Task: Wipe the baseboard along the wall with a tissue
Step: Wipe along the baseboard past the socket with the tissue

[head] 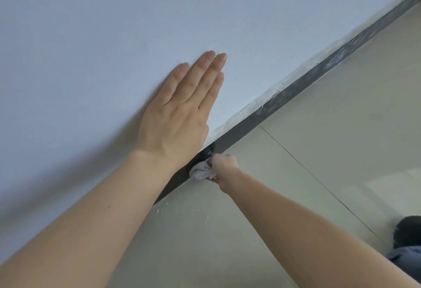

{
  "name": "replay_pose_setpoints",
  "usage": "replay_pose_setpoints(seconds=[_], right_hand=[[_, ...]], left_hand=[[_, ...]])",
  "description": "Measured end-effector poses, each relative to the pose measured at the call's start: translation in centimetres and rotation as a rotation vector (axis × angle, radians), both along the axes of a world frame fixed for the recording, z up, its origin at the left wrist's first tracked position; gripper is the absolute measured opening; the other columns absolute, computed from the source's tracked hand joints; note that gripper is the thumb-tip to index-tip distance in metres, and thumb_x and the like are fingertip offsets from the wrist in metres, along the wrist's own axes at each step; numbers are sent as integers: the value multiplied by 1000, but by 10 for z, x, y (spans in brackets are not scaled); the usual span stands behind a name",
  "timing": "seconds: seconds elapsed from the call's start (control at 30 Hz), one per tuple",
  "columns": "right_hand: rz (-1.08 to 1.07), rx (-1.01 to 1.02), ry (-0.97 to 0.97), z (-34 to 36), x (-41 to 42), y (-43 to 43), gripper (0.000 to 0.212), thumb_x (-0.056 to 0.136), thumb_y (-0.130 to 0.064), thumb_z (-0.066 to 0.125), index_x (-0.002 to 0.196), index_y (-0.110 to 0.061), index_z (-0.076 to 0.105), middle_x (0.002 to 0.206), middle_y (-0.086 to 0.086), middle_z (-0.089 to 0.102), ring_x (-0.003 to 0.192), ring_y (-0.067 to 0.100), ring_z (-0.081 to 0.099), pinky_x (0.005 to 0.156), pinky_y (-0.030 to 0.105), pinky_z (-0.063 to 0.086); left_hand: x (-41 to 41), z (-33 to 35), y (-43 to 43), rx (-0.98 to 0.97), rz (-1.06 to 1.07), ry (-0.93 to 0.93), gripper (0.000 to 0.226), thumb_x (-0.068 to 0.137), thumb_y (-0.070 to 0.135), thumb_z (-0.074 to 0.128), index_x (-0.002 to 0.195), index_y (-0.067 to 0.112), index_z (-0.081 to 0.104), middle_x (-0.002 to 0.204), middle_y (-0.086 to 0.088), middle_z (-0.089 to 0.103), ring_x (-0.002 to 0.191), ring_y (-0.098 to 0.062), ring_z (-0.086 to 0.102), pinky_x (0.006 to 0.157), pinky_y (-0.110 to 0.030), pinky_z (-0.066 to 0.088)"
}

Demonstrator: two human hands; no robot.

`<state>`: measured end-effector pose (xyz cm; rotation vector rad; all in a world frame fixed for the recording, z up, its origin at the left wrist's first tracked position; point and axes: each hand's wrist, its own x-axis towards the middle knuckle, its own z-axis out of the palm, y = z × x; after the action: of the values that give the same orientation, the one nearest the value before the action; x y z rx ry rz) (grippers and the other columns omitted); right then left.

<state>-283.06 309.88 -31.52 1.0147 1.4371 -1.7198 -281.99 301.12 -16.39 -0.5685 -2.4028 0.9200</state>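
A dark baseboard [303, 82] runs diagonally from lower left to upper right where the pale wall [114, 25] meets the floor. Its far stretch looks dusty with whitish smears; the stretch near my hands is darker. My right hand [224, 166] grips a crumpled white tissue [201, 171] and holds it against the baseboard. My left hand [180, 110] lies flat on the wall just above, fingers straight and together.
Light beige floor tiles [319, 139] with thin grout lines fill the right side. White crumbs or dust specks lie on the floor [164, 207] close to the baseboard. A dark shoe and blue fabric [407, 240] show at the lower right edge.
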Motion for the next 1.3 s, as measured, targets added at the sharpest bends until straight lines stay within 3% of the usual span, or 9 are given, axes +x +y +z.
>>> replay_pose_setpoints(seconds=[0.13, 0.23, 0.4, 0.63, 0.73, 0.8, 1.03, 1.13, 1.3], right_hand=[[-132, -114, 79, 31, -15, 25, 9, 88, -2, 44, 92, -5, 52, 85, 9, 55, 66, 21, 59, 51, 24, 55], [-295, -290, 142, 50, -19, 56, 28, 83, 8, 37, 100, 15, 59, 93, 21, 68, 63, 20, 71, 46, 18, 51], [-170, -80, 11, 13, 8, 56, 41, 90, 0, 43, 130, 3, 43, 135, 17, 49, 115, 32, 56, 60, 30, 54], [422, 319, 193, 29, -37, 12, 13, 75, -29, 57, 72, -19, 49, 68, -5, 50, 67, 15, 46, 65, 21, 38], [625, 581, 369, 50, -64, 61, 16, 80, -22, 60, 89, -9, 60, 72, -3, 56, 74, 14, 61, 67, 21, 47], [484, 438, 389, 72, -79, 98, 12, 87, -11, 53, 99, -7, 52, 77, 2, 51, 72, 17, 57, 58, 20, 53], [878, 654, 403, 93, -101, 168, 24, 90, -6, 45, 66, -8, 41, 66, 6, 42, 54, 16, 38, 29, 16, 37], [761, 478, 328, 51, -101, 176, 3, 89, -6, 46, 86, -4, 48, 67, 4, 41, 55, 14, 38, 28, 10, 34], [312, 142, 88, -2, -80, 154, 9, 80, 1, 51, 86, -1, 57, 58, 10, 50, 49, 21, 47, 71, 35, 53]], left_hand=[[4, 3, -1, -3, -5, -17, 69, 87, 18, 36, 153, 9, 17, 161, -4, 11, 148, -20, 12, 118, -37, 3], [2, 2, -4, -13, -20, 6, 65, 89, 14, 24, 153, 9, 17, 161, -5, 10, 148, -20, 11, 119, -37, 5], [2, 4, -3, -3, -8, -38, 69, 89, 20, 37, 154, 9, 17, 162, -5, 7, 147, -21, 5, 118, -37, -2], [5, 11, -6, -7, -22, -58, 67, 88, 18, 30, 153, 7, 17, 161, -6, 7, 148, -20, 7, 120, -36, 3], [7, 6, 3, 23, 36, -38, 67, 88, 19, 31, 153, 8, 18, 161, -7, 9, 148, -23, 7, 120, -40, 0], [6, 4, 16, 17, 63, -23, 69, 88, 21, 35, 154, 8, 16, 161, -8, 7, 148, -24, 6, 118, -43, -5], [-46, 15, 76, -16, 38, 62, 72, 89, 21, 38, 154, 10, 12, 161, -6, 7, 148, -22, 6, 118, -42, -4], [-66, 19, 90, -52, -9, 75, 71, 88, 18, 40, 154, 9, 15, 161, -6, 11, 147, -21, 8, 118, -41, -1], [-85, 32, 96, -119, -26, 35, 61, 100, 29, 23, 155, 8, 8, 162, -7, 5, 148, -21, 7, 119, -38, 1]])
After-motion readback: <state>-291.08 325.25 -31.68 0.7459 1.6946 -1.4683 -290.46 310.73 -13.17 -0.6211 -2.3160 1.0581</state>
